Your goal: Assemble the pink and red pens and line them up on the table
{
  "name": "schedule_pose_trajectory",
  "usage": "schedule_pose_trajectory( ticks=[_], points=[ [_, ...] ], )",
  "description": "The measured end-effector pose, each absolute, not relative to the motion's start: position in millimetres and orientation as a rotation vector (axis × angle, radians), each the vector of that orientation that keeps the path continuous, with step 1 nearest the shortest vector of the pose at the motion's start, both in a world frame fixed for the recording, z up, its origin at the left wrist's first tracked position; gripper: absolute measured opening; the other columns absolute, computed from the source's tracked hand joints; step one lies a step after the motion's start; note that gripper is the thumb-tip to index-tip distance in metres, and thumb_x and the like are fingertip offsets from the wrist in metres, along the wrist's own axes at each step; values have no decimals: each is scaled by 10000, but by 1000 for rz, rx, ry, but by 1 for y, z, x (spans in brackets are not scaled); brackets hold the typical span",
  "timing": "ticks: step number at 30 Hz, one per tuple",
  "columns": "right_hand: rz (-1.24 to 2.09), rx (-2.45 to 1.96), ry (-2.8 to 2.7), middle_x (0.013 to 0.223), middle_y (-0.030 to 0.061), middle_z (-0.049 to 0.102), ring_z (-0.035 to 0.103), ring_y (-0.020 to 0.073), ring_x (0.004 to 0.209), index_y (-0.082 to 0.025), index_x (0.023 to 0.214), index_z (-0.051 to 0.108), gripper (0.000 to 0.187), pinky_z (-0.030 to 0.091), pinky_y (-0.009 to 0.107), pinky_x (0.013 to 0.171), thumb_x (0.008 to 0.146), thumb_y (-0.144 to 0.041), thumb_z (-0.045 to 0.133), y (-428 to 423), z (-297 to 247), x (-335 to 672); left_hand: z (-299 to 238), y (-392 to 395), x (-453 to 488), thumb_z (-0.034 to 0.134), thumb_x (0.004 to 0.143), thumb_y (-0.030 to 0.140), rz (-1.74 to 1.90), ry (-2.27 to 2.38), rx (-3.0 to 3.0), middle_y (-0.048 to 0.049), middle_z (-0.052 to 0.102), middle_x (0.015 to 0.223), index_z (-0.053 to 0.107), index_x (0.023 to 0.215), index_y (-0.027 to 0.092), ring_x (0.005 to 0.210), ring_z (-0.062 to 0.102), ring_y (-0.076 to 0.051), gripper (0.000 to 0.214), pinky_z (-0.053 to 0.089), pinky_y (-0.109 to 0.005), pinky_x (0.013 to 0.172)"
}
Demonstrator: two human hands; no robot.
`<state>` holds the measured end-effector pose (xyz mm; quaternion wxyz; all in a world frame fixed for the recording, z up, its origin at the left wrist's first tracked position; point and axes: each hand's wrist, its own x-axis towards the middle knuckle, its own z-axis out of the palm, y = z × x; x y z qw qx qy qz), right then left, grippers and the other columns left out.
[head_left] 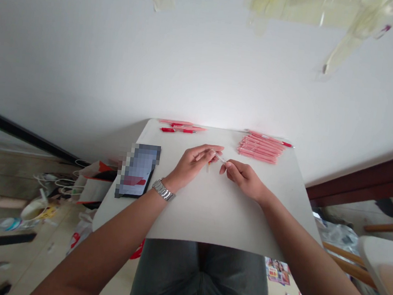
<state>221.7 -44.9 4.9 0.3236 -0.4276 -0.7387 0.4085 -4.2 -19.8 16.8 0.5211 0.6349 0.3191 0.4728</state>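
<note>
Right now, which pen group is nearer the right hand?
The larger pen group, mostly pink, at the back right; the smaller group lies back left.

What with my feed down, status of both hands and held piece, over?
Left hand, right hand: both gripping slim whitish tube. Tube held above white table. Bunched slender pink pens beyond right hand, not blocking.

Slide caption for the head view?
Left hand and right hand hold a thin pale rod over a white table bearing slim pink pens.

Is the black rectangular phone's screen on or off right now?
On: the black rectangular phone's screen looks lit, showing bluish areas and a red patch, though pixelation hides the details.
</note>
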Motion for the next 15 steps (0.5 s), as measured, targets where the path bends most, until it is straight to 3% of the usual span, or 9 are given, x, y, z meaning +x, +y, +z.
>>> schedule_pose_trajectory(
  ticks=[5, 15],
  points=[
    [1004, -1115, -1944, 756, -6, 565, 470, 127, 646, -196, 924, 664, 510, 392, 269, 630, 1100, -589, 391, -47, 9, 219, 15, -16, -6, 691, 981, 488, 1161, 781, 1553, -73, 728, 900, 799, 1101, 159, 884, 667, -186, 367, 531, -316, 864],
    [732, -1150, -1988, 792, 25, 667, 592, 161, 697, -218, 895, 624, 464, 445, 288, 706, 1105, -562, 393, -45, 8, 214, 14, -16, -3, 689, 982, 488, 1212, 816, 1522, -63, 732, 894, 802, 1110, 174, 885, 682, -184, 358, 545, -329, 889]
  ],
)
